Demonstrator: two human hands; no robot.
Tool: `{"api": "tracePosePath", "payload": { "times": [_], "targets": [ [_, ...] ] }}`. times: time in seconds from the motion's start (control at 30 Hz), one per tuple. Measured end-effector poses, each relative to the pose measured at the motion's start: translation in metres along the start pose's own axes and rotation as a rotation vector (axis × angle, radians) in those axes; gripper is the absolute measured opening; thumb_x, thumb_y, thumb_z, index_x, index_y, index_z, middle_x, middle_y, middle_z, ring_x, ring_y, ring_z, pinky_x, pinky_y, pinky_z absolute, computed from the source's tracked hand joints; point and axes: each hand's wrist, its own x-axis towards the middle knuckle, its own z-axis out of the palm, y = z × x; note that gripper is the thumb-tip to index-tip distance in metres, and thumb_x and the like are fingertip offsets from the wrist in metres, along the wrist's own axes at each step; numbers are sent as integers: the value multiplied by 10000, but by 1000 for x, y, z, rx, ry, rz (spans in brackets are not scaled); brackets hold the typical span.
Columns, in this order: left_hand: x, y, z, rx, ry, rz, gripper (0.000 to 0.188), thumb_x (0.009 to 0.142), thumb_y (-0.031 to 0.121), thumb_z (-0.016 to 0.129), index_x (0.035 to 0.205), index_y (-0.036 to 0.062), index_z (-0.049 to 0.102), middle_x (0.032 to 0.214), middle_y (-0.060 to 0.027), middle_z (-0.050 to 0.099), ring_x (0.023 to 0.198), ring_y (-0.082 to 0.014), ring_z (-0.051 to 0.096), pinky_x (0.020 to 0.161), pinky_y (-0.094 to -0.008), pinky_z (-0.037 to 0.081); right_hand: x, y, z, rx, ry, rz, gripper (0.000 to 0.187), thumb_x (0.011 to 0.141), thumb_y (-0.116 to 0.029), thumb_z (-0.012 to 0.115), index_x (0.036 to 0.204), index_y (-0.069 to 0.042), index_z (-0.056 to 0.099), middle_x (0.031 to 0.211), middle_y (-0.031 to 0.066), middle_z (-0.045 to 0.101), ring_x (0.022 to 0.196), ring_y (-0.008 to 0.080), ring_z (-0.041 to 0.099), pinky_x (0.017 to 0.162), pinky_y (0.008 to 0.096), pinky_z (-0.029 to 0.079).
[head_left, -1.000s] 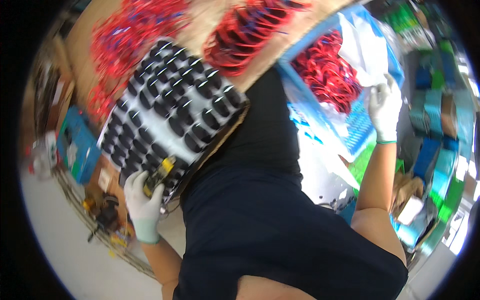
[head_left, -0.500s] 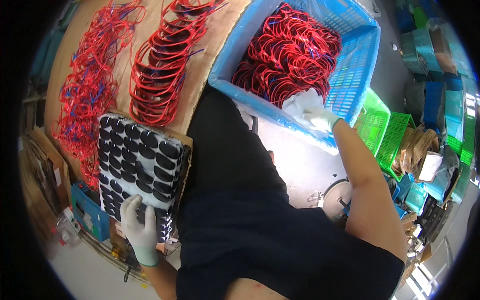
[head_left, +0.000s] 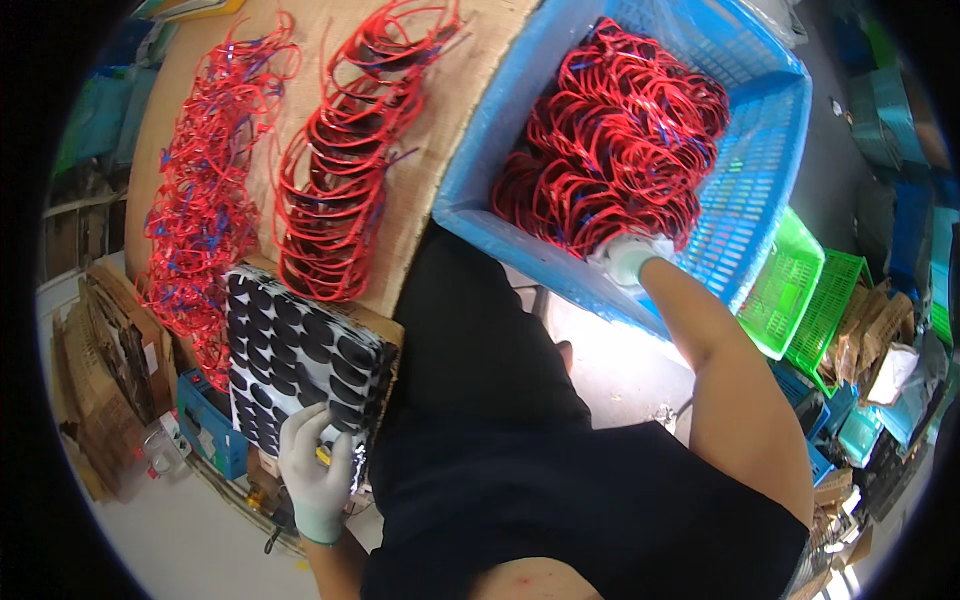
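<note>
My left hand (head_left: 314, 468), in a white glove, is at the near edge of a sheet of black oval pads (head_left: 300, 350) on white backing. Its fingers are bent and its thumb stands apart; a small yellow patch shows between them. My right hand (head_left: 632, 260), also gloved, reaches into the near side of a blue plastic crate (head_left: 757, 190) lined with clear film. Its fingers are hidden against a heap of red wire loops (head_left: 620, 140), so I cannot tell what they hold. The heap has bits of blue and dark parts in it.
On the wooden table (head_left: 440, 110) lie an overlapping row of red wire loops (head_left: 350, 170) and a tangled strip of red and blue wires (head_left: 205, 200). Green crates (head_left: 785, 300) stand beyond the blue crate. A blue box (head_left: 212, 425) and cardboard (head_left: 110, 370) are at the left.
My right hand has gone deeper into the crate, and the white crumpled sheet beside it no longer shows. The view has shifted, moving the scene right and slightly down. My left hand stays by the pads.
</note>
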Motion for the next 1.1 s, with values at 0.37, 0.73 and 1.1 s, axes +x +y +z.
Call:
{"api": "tracePosePath", "payload": {
  "times": [0.37,0.73,1.1],
  "targets": [
    [149,-43,-35,-63,194,158,307,897,93,612,1161,-63,636,1261,-251,624,1187,-386,613,1037,-424,464,-63,-66,-187,210,564,-429,284,977,-257,539,904,-16,669,883,221,657,853,418,655,800,497,529],
    [263,-64,31,-560,-207,-281,689,897,402,745,1371,-57,543,1243,-186,685,1151,-241,653,1023,-360,480,56,-234,-355,-2,661,-500,860,848,-754,573,1184,35,641,1181,257,673,1132,390,647,972,423,498],
    [332,-37,37,-513,-288,43,798,827,481,825,1327,-80,553,1225,-200,686,1155,-252,642,1017,-380,483,-9,-195,-340,447,420,-501,928,829,-713,644,1394,19,560,1355,223,628,1289,308,584,1093,371,423]
  ]
}}
